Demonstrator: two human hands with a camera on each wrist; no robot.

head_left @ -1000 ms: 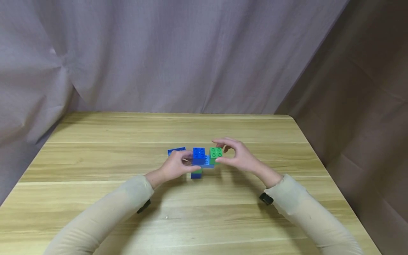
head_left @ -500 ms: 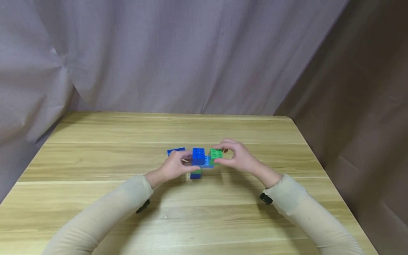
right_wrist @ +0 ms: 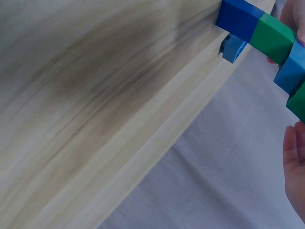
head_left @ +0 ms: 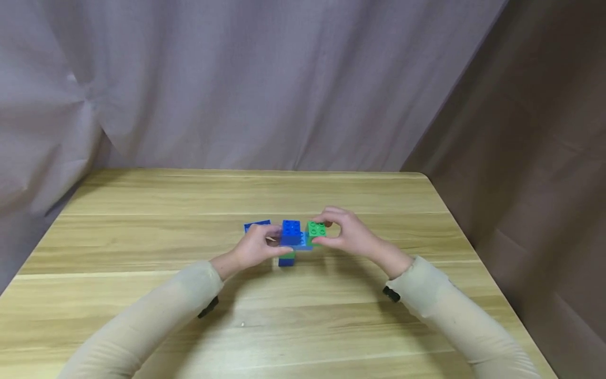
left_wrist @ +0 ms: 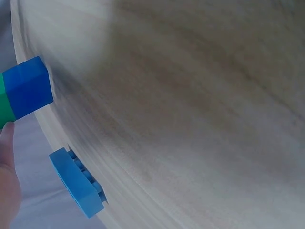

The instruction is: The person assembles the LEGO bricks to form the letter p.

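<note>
Above the wooden table (head_left: 331,316) I hold a small block build (head_left: 295,241) between both hands. It has a dark blue brick (head_left: 291,231) and a green brick (head_left: 316,228) side by side on a light blue piece, with green and blue bricks below. My left hand (head_left: 274,243) grips the build's left side. My right hand (head_left: 325,231) pinches the green brick. The right wrist view shows the blue and green stack (right_wrist: 271,36) from the side. In the left wrist view its blue lower end (left_wrist: 28,88) hangs above the table.
A flat blue plate (head_left: 257,225) lies on the table just behind my left hand, also visible as a blue plate (left_wrist: 76,183) in the left wrist view. Grey curtains (head_left: 236,79) hang behind and to the right of the table.
My right hand's fingers have curled down from an arch over the green brick into a pinch on it. The left hand and the build have barely moved.
</note>
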